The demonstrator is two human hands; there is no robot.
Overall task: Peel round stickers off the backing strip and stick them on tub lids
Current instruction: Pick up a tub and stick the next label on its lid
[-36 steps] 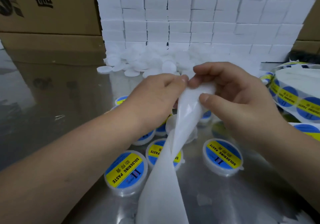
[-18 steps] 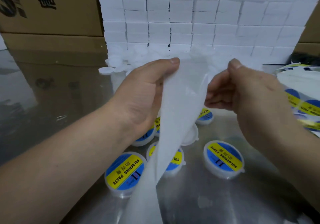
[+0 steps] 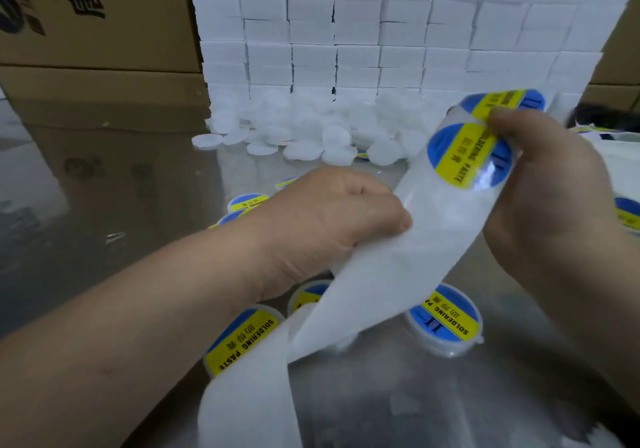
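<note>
While your left hand point(image 3: 332, 219) grips the bare backing strip point(image 3: 398, 274) above the labelled tubs point(image 3: 445, 319) and your right hand point(image 3: 547, 191) pinches it at the next round sticker point(image 3: 467, 155), pull the strip taut and bend it sharply backward so the sticker's edge lifts cleanly.

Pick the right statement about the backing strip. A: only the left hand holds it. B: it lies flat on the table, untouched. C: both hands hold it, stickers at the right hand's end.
C: the left hand grips the backing strip lower down; the right hand holds the end bearing stickers.
</note>
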